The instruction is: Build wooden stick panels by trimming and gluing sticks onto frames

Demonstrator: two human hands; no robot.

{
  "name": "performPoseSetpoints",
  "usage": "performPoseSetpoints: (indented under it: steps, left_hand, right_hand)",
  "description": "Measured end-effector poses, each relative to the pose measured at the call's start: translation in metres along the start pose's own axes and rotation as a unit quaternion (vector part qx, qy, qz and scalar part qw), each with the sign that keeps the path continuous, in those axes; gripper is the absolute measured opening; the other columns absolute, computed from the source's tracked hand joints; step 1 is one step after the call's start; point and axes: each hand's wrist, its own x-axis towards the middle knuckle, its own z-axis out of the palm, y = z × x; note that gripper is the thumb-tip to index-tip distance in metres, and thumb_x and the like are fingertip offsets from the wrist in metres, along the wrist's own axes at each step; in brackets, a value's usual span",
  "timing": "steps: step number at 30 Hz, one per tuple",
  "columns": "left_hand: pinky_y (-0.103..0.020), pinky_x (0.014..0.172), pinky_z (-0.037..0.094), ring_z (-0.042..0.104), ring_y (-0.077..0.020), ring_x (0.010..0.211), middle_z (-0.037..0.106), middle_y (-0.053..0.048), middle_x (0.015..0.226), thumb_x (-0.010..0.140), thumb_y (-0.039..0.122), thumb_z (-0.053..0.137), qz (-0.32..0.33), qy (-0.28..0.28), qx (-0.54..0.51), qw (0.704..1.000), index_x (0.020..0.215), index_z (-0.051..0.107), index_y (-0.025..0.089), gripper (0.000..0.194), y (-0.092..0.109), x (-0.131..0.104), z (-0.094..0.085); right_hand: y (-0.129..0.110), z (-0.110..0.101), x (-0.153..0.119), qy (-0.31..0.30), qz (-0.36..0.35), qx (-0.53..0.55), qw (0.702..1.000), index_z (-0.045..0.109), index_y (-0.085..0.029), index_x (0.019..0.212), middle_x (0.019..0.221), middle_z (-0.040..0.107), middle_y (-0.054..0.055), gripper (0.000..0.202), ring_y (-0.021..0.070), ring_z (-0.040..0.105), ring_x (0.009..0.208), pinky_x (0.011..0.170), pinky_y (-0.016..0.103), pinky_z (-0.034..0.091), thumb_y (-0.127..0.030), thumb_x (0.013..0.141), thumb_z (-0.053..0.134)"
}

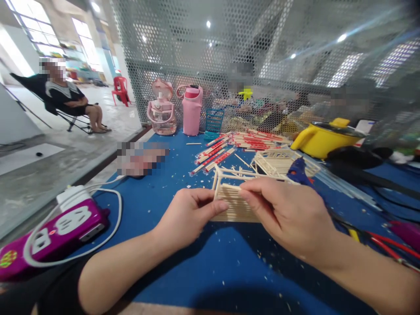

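Observation:
Just above the blue tabletop, my left hand [193, 214] pinches the left end of a small frame made of wooden sticks [238, 208], thumb in front. The frame has a slatted side of closely set sticks and thin rails along its top. My right hand [288, 214] holds a short wooden stick [229, 187] between thumb and fingertips, against the upper edge of the slats. Behind the right hand lies another stick structure [278, 162]. A dark blue glue gun [299, 170] shows partly behind that hand.
Red-wrapped chopsticks [215, 153] lie in piles beyond the frame. A pink bottle [192, 109], a clear pink jug [162, 113] and a yellow pot [328, 138] stand at the back. A purple power strip [55, 236] with a white cable lies left. A person [70, 96] sits farther off.

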Motion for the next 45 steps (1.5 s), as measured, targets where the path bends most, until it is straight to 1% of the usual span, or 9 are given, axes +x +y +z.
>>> performPoseSetpoints:
  steps: [5,9,14,19,22,29,34,40,45]
  left_hand:
    - [-0.024,0.067,0.046,0.063,-0.0163,0.074,0.074,-0.002,0.084,0.080,0.033,0.062,0.005,-0.004,-0.011,1.000,0.097,0.074,0.016,0.026,-0.002,0.000,0.000]
    - [-0.026,0.070,0.047,0.063,-0.0178,0.076,0.074,-0.002,0.085,0.080,0.033,0.062,0.000,-0.003,-0.007,1.000,0.096,0.074,0.017,0.026,-0.001,-0.001,0.000]
    - [-0.026,0.070,0.047,0.063,-0.0179,0.077,0.074,-0.002,0.087,0.079,0.034,0.062,0.002,-0.003,-0.001,1.000,0.096,0.074,0.018,0.026,-0.001,-0.001,-0.001]
    - [-0.027,0.071,0.047,0.064,-0.0181,0.077,0.074,-0.003,0.086,0.079,0.036,0.062,0.002,-0.005,-0.009,1.000,0.096,0.074,0.018,0.027,-0.003,-0.001,-0.001]
    - [-0.027,0.071,0.047,0.063,-0.0180,0.077,0.074,-0.002,0.085,0.079,0.035,0.062,0.000,-0.007,-0.011,1.000,0.096,0.074,0.017,0.027,-0.003,-0.001,-0.001]
    - [-0.026,0.072,0.047,0.064,-0.0173,0.077,0.074,-0.003,0.088,0.079,0.033,0.062,-0.004,-0.009,-0.013,1.000,0.096,0.074,0.018,0.025,-0.001,-0.001,-0.001]
    - [-0.027,0.072,0.048,0.064,-0.0181,0.078,0.074,-0.002,0.086,0.080,0.034,0.061,0.012,-0.002,0.013,1.000,0.095,0.074,0.019,0.025,-0.002,-0.001,-0.001]
    - [-0.026,0.071,0.047,0.063,-0.0179,0.077,0.073,-0.002,0.083,0.081,0.035,0.060,0.023,-0.005,0.033,0.999,0.095,0.074,0.018,0.026,-0.003,-0.002,-0.002]
    - [-0.026,0.070,0.047,0.062,-0.0179,0.076,0.072,-0.002,0.081,0.081,0.036,0.060,0.028,-0.008,0.042,0.999,0.091,0.074,0.017,0.025,-0.003,-0.002,-0.002]
  right_hand:
    - [-0.002,0.004,0.000,0.011,0.004,-0.002,1.000,0.058,-0.020,0.085,0.071,0.068,0.000,0.012,0.0123,0.061,0.058,0.057,0.026,0.040,-0.024,0.091,0.049]
    - [-0.003,0.003,-0.002,0.023,0.013,0.004,1.000,0.058,-0.020,0.086,0.071,0.068,0.000,0.010,0.0115,0.060,0.057,0.057,0.025,0.041,-0.023,0.090,0.050]
    - [-0.003,0.005,-0.003,0.028,-0.016,0.000,0.999,0.059,-0.018,0.089,0.074,0.070,0.002,0.008,0.0128,0.064,0.064,0.061,0.026,0.044,-0.021,0.089,0.052]
    - [-0.003,0.008,-0.005,0.023,-0.046,-0.018,0.999,0.058,-0.018,0.085,0.074,0.071,0.002,0.008,0.0138,0.064,0.062,0.058,0.027,0.044,-0.018,0.089,0.051]
    - [-0.003,0.007,-0.007,0.020,-0.060,-0.019,0.998,0.058,-0.018,0.087,0.078,0.072,0.003,0.006,0.0143,0.065,0.064,0.059,0.028,0.045,-0.016,0.088,0.052]
    - [-0.001,0.001,-0.008,0.043,-0.029,-0.025,0.998,0.058,-0.017,0.096,0.080,0.071,0.004,0.010,0.0160,0.066,0.070,0.065,0.028,0.049,-0.018,0.088,0.053]
    - [0.001,-0.010,0.001,-0.001,-0.041,-0.022,0.999,0.057,-0.019,0.096,0.086,0.068,0.006,0.017,0.0193,0.064,0.078,0.067,0.031,0.050,-0.014,0.089,0.043]
    - [0.003,-0.021,0.017,-0.035,-0.050,0.022,0.998,0.054,-0.020,0.103,0.091,0.067,0.005,0.023,0.0171,0.064,0.078,0.065,0.028,0.048,-0.010,0.086,0.042]
    - [0.003,-0.019,0.025,-0.071,-0.037,0.062,0.995,0.054,-0.020,0.093,0.081,0.065,0.002,0.016,0.0131,0.061,0.069,0.060,0.024,0.045,-0.012,0.088,0.042]
